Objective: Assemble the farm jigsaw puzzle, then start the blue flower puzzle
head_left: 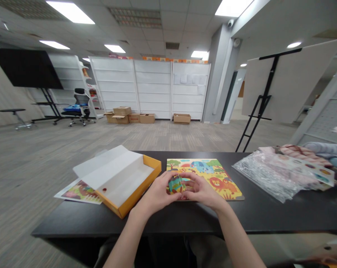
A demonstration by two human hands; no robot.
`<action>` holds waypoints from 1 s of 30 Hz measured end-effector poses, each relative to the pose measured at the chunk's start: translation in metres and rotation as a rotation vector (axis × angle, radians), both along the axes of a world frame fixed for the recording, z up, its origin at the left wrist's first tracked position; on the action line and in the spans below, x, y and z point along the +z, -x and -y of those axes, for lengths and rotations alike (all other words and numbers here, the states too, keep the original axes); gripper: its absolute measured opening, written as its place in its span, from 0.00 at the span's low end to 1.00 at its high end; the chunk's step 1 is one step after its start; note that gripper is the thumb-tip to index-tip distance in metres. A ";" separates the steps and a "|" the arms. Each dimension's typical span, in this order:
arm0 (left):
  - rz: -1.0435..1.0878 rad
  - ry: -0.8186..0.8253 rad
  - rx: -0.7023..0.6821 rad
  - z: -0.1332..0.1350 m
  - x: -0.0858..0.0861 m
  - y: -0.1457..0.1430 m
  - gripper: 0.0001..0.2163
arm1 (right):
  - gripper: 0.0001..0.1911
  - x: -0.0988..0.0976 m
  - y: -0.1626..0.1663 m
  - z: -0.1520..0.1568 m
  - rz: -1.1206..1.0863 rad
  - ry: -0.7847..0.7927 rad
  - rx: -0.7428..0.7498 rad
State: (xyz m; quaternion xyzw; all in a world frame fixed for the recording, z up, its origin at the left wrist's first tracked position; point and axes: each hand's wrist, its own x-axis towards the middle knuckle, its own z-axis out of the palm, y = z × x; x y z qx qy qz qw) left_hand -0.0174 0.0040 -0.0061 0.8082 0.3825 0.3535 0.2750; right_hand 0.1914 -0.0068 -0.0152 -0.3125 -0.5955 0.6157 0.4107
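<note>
My left hand and my right hand meet over the left part of a bright animal picture board. Between them is a small teal, green and yellow printed piece, partly covered by fingers; whether it is one piece or a stack, I cannot tell. Fingers and thumbs of both hands curve closed around it. The board lies flat on the table and shows a blue elephant, a lion and trees. To the left is an open yellow box with a white inside and its lid flap raised.
Beneath the box lies a printed picture sheet, overhanging the left edge of the black table. Crumpled clear plastic packaging and rolled fabric occupy the right side. Across the floor are cardboard boxes, white shelving and an office chair.
</note>
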 end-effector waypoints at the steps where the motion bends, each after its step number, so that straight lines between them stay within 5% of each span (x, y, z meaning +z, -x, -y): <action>1: -0.017 -0.031 0.009 0.000 0.002 -0.001 0.25 | 0.32 0.002 0.001 0.001 -0.002 -0.023 -0.010; 6: -0.147 -0.191 0.131 0.001 0.028 0.015 0.22 | 0.26 0.008 -0.003 0.000 0.043 -0.159 -0.107; 11: -0.392 -0.211 0.535 0.000 0.057 0.074 0.23 | 0.19 -0.006 -0.021 -0.011 0.277 -0.256 -0.368; 15: -0.652 -0.059 0.670 -0.004 0.050 0.112 0.22 | 0.15 -0.017 -0.037 -0.019 0.544 -0.353 -0.559; 18: -0.748 0.032 0.645 -0.009 0.035 0.121 0.20 | 0.14 -0.020 -0.043 -0.020 0.642 -0.397 -0.568; 22: -0.819 0.087 0.603 -0.013 0.027 0.118 0.20 | 0.13 -0.021 -0.043 -0.018 0.672 -0.411 -0.544; 27: -0.660 -0.127 0.678 -0.002 0.052 0.085 0.18 | 0.13 -0.021 -0.049 -0.017 0.738 -0.398 -0.567; 30: -0.433 -0.242 0.427 0.009 0.059 0.039 0.14 | 0.12 -0.019 -0.057 -0.018 0.804 -0.396 -0.602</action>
